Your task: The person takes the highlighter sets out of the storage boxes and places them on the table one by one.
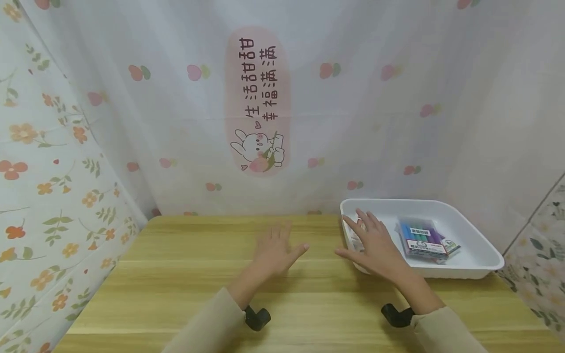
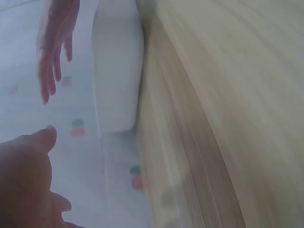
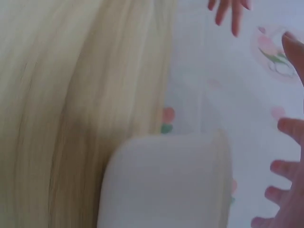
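Note:
My left hand (image 1: 274,252) is held above the wooden table with fingers spread and nothing in its grasp; it looks blurred in the head view. My right hand (image 1: 375,245) hovers over the left end of a white plastic tray (image 1: 474,242), fingers apart and holding nothing. Inside the tray lies a clear pack (image 1: 421,238) of blue, green and purple sticks with white labels. Another flat packet (image 1: 452,246) sticks out from under it. Partly hidden behind my right hand is a pale packaged item (image 1: 358,240). In the right wrist view the tray's outer wall (image 3: 161,185) stands below the right fingers (image 3: 287,168).
The wood-grain table (image 1: 176,284) reaches back to a white curtain (image 1: 176,122) printed with fruit and a rabbit. Flowered cloth (image 1: 48,196) hangs along the left side. Black wrist mounts (image 1: 257,318) sit under both forearms.

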Demonstrator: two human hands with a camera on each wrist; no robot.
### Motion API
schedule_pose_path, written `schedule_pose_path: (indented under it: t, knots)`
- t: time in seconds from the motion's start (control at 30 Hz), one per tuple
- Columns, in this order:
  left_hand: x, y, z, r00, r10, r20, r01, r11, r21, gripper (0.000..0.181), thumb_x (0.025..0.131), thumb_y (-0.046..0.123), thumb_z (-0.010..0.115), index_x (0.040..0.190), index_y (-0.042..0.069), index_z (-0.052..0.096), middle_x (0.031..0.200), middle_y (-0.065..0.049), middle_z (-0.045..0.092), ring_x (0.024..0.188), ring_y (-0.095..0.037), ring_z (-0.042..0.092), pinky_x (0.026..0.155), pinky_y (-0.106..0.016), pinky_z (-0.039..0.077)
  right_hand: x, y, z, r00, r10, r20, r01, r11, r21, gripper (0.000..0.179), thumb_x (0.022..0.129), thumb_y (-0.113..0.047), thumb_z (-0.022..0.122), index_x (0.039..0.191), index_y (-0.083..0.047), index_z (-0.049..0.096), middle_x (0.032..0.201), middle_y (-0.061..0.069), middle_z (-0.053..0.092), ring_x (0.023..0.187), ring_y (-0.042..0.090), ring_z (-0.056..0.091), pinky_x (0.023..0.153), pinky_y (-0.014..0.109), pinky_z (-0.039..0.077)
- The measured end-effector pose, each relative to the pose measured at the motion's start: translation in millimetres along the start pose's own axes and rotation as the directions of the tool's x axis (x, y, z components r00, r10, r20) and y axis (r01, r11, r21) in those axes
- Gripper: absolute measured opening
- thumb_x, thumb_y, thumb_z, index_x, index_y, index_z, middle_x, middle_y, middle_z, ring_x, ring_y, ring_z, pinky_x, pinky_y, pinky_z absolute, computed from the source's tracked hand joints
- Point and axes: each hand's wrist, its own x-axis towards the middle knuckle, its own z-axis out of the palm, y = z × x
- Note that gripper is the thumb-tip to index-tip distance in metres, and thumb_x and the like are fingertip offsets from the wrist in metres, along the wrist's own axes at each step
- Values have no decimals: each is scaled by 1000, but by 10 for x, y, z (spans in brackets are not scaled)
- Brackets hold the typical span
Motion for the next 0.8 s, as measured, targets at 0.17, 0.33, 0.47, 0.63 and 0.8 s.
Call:
schedule_pose_path:
  t: [0.17, 0.33, 0.47, 0.63, 0.8]
  knots:
    - [25, 198, 77, 999, 44, 3, -44, 998, -54, 89, 96, 71, 42, 162, 15, 22, 165, -22, 27, 153, -47, 22, 118, -70, 24, -115, 166, -105, 999, -21, -36, 22, 1000, 17, 86, 83, -55, 76, 153, -18, 44, 160, 25, 35, 146, 55, 28, 109, 79, 26]
    - [47, 374, 179, 998, 63, 1, -62, 991, -121, 90, 97, 69, 44, 161, 10, 22, 166, -21, 26, 154, -44, 24, 120, -69, 22, -180, 314, -235, 997, 10, -73, -6, 999, 54, 82, 86, -49, 76, 153, -15, 44, 158, 28, 35, 143, 56, 30, 105, 80, 31]
    - [44, 486, 260, 998, 57, -1, -56, 980, -192, 89, 98, 66, 47, 161, 7, 23, 166, -20, 27, 155, -40, 25, 124, -62, 21, -211, 434, -335, 992, 68, -104, -60, 995, 79, 80, 89, -48, 73, 154, -13, 41, 157, 29, 35, 143, 55, 31, 103, 79, 32]
    - [62, 618, 332, 998, 59, -9, -60, 964, -261, 87, 98, 63, 49, 160, 6, 26, 165, -20, 30, 153, -38, 28, 125, -53, 26, -256, 630, -455, 981, 151, -124, -140, 986, 95, 79, 92, -49, 69, 154, -10, 40, 156, 30, 36, 139, 56, 32, 102, 78, 32]
    - [109, 729, 442, 999, 49, 5, -44, 936, -348, 88, 98, 64, 47, 160, 6, 25, 166, -17, 29, 154, -34, 28, 125, -50, 28, -298, 825, -561, 966, 231, -115, -221, 971, 94, 79, 95, -50, 65, 155, -7, 37, 155, 32, 34, 139, 58, 30, 103, 79, 29]
